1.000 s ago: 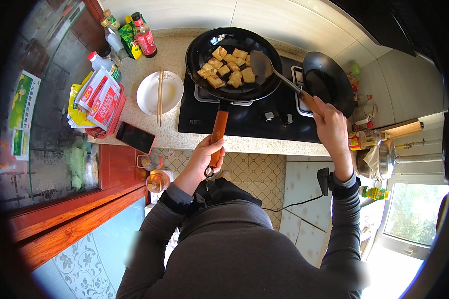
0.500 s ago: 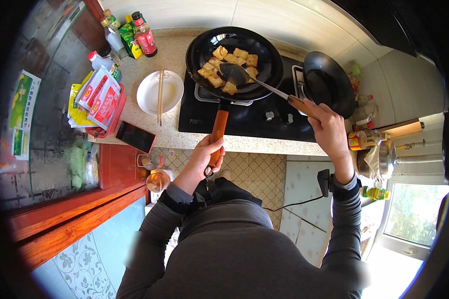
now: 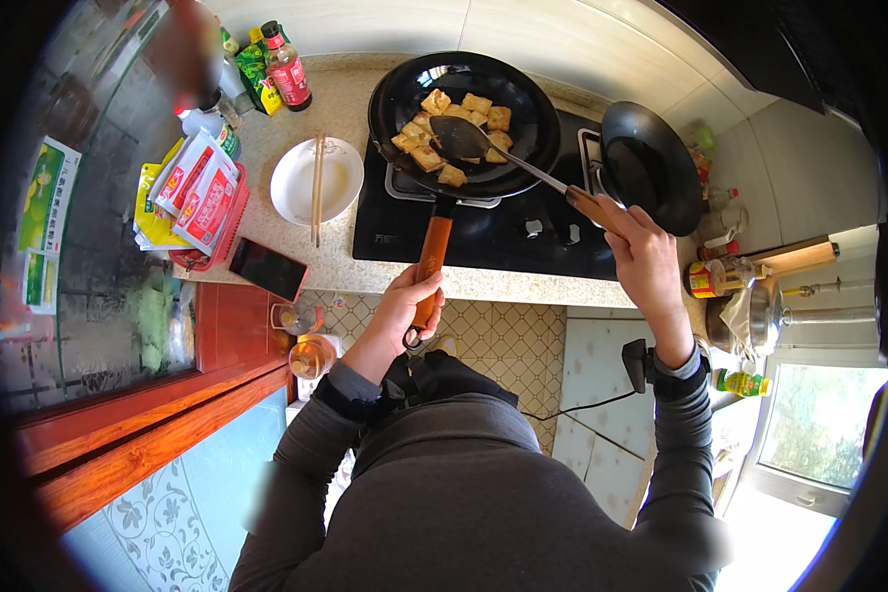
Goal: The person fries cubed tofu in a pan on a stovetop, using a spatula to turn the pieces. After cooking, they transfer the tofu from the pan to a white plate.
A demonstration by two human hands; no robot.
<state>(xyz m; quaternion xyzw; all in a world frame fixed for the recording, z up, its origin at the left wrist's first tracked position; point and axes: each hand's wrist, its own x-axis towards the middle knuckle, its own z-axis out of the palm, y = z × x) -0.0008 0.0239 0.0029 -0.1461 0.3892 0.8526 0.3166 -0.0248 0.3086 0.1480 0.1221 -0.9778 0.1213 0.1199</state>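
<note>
A black frying pan sits on the black stove and holds several golden tofu cubes. My left hand grips the pan's orange handle near its end. My right hand holds a spatula by its wooden grip; the dark blade lies in the pan among the cubes.
A second black pan rests on the right burner. Left of the stove are a white bowl with chopsticks, a dark phone, red packets in a basket and bottles. Jars and a metal pot stand at the right.
The spatula blade has slid from the pan's right rim to its middle among the cubes, as my right hand moved left. My left hand keeps its hold on the handle.
</note>
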